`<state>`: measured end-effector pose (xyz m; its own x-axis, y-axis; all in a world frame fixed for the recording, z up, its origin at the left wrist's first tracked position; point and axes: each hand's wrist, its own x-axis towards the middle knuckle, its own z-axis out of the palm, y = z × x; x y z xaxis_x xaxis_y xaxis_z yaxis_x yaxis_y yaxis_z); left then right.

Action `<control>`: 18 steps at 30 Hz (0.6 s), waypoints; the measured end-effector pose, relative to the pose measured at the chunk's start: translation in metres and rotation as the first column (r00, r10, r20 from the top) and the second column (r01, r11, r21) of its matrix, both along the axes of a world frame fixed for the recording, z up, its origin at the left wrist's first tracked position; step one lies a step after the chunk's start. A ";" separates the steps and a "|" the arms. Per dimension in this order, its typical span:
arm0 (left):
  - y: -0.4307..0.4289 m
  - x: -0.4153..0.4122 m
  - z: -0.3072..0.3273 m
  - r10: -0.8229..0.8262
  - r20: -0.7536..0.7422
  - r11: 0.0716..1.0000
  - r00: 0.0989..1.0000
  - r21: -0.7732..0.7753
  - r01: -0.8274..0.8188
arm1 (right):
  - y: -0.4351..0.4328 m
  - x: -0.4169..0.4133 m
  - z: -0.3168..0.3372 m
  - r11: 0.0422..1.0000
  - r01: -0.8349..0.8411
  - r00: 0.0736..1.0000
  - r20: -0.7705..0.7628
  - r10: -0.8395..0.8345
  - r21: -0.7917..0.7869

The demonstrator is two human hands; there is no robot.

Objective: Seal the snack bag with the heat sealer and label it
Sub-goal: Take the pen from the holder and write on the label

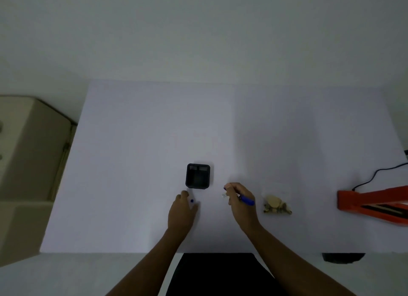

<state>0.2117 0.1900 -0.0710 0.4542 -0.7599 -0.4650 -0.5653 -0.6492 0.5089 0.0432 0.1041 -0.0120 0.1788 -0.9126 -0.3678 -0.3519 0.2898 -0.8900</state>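
The clear snack bag [277,204] with pale snacks inside lies on the white table [136,141], right of my right hand. My right hand [239,201] grips a blue pen [246,200], whose rear end points right. A small white label [224,194] shows at that hand's fingertips. My left hand [182,210] rests on the table just below a black pen holder [198,176] and pinches a small blue pen cap [191,200]. The orange heat sealer [373,204] stands at the table's right edge with its arm raised, away from both hands.
A black cable [375,174] runs from the sealer toward the right edge. A beige cabinet [33,145] stands left of the table. A dark object [342,257] sits under the table's near edge at the right.
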 end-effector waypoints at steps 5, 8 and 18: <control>-0.012 0.003 -0.009 -0.080 0.006 0.997 0.997 0.012 0.080 | 0.010 0.009 0.012 1.000 -0.013 1.000 0.015 0.013 0.017; -0.016 0.003 -0.004 -0.041 -0.096 0.998 0.995 -0.060 0.036 | 0.014 0.016 0.019 0.993 0.050 0.995 0.082 -0.059 0.109; -0.029 0.012 0.129 0.149 -0.788 0.898 0.597 -0.145 -0.415 | 0.001 0.032 0.080 0.991 0.136 0.952 0.277 -0.132 0.006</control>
<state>0.2235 0.1611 0.0579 0.2677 -0.8072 -0.5261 0.2814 -0.4567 0.8439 0.0751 0.1047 0.0683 0.1473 -0.9395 -0.3093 -0.0501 0.3052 -0.9510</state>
